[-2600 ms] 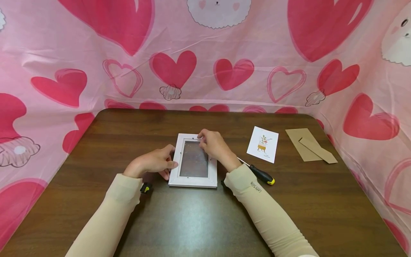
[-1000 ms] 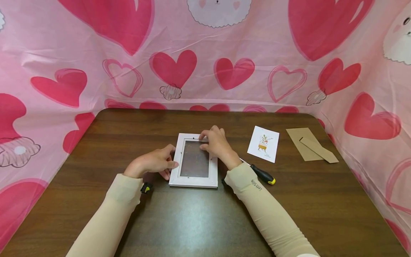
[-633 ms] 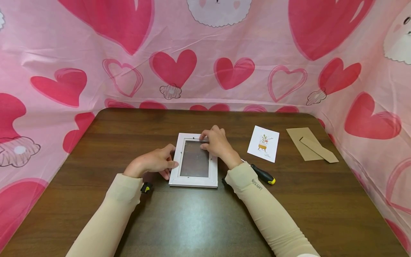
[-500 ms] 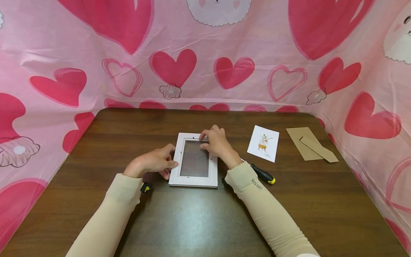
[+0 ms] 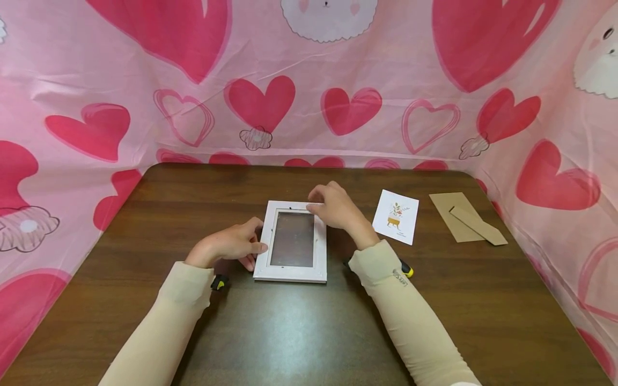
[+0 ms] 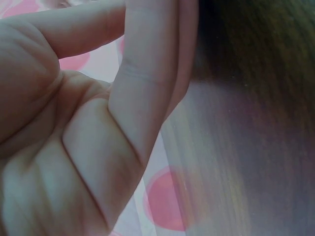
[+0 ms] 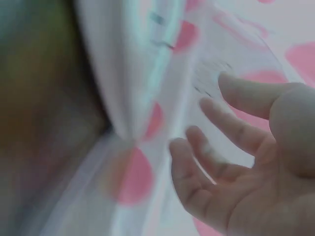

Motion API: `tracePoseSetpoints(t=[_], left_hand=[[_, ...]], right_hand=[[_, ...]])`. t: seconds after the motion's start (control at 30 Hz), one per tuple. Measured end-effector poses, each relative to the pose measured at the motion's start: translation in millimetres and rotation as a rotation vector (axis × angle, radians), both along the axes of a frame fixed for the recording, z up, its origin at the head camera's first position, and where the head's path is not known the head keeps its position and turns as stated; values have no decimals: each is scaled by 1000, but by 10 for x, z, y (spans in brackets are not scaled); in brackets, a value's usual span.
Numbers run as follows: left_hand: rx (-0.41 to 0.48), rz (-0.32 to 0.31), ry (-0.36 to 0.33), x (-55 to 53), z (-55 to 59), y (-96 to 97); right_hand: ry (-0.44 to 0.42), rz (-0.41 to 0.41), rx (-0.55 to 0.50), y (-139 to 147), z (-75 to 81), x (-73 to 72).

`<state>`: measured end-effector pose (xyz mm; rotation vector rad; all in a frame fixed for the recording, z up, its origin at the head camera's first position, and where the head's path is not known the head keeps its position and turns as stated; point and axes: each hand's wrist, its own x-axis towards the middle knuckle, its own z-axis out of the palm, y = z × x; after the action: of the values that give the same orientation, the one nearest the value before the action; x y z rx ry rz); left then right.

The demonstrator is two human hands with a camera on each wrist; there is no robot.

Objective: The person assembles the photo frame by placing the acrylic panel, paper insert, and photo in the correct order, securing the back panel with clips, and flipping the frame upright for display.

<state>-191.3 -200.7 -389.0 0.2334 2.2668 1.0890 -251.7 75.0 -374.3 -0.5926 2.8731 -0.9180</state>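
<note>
A white picture frame [image 5: 289,274] lies back side up on the table, with small dark tabs around its dull, see-through pane [image 5: 293,239]. My left hand [image 5: 235,242] grips its left side, thumb on the rim and fingers down along the outer edge. At the upper right corner hovers my right hand [image 5: 336,207], fingers loosely bent and apart. In the right wrist view nothing is between the fingers of that right hand [image 7: 246,167], and the frame [image 7: 123,64] stands clear of them. The left wrist view has the left hand's palm and bent fingers [image 6: 147,73], with the frame out of sight.
Right of the frame lies a white card [image 5: 396,217] with a plant drawing. Farther right, a brown backing board [image 5: 446,206] sits under a cardboard stand leg [image 5: 478,226]. The right sleeve mostly covers a screwdriver [image 5: 407,268]. A pink heart-printed cloth [image 5: 309,128] surrounds the table [image 5: 241,332].
My right hand has lifted off the pane's upper right corner and moved right, its forearm now covering most of the screwdriver. The left hand and the frame have stayed put.
</note>
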Motion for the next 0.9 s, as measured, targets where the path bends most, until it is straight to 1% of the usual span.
tracePoseSetpoints(t=[0.1, 0.17, 0.23, 0.33, 0.37, 0.47, 0.5, 0.67, 0.8, 0.9], left_hand=[[3, -6, 4, 6, -5, -1], [7, -11, 7, 11, -6, 0], [9, -21, 10, 15, -4, 0], [8, -12, 7, 15, -3, 0], [6, -18, 10, 15, -2, -3], [4, -11, 7, 16, 0, -4], [2, -17, 10, 16, -1, -7], [-3, -7, 6, 8, -18, -13], [-2, -4, 6, 2, -15, -16], [-5, -3, 3, -1, -9, -14]], right_hand=[[-2, -8, 4, 216, 188, 29], [-18, -28, 34, 382, 294, 60], [-50, -56, 72, 549, 365, 93], [-100, -95, 146, 789, 410, 137], [-118, -108, 168, 857, 412, 149], [-174, -133, 244, 1024, 383, 165], [-192, -137, 270, 1065, 368, 168], [-269, -171, 365, 1198, 264, 149], [-297, -200, 416, 1240, 181, 112], [-310, -206, 440, 1259, 139, 95]])
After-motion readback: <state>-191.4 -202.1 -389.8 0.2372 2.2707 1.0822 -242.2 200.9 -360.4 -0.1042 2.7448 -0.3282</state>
